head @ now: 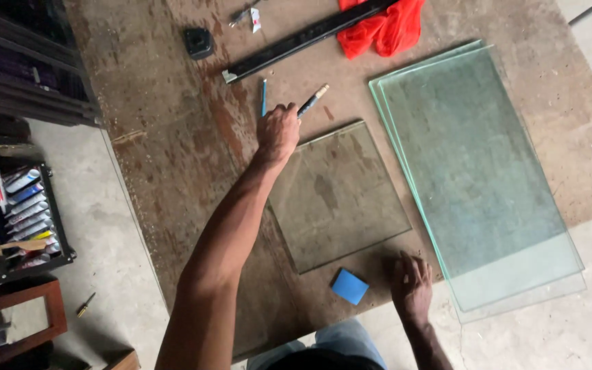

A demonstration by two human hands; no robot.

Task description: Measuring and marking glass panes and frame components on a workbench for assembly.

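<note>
My left hand (pixel 277 131) is closed around a thin glass-cutting tool (pixel 313 100) with a pale tip, at the far left corner of a small square glass pane (pixel 340 199). The pane lies flat on a worn brown wooden table (pixel 173 157). My right hand (pixel 411 282) rests with spread fingers on the table's near edge, just past the pane's near right corner, holding nothing. A blue square pad (pixel 349 286) lies left of that hand.
Large stacked glass sheets (pixel 474 178) lie to the right, overhanging the table edge. A black straightedge (pixel 303 39), red cloth (pixel 384 27), blue pen (pixel 264 97) and small black object (pixel 199 42) lie at the far side. A tray of tubes (pixel 25 205) sits at the left, and a screwdriver (pixel 85 305) lies on the floor.
</note>
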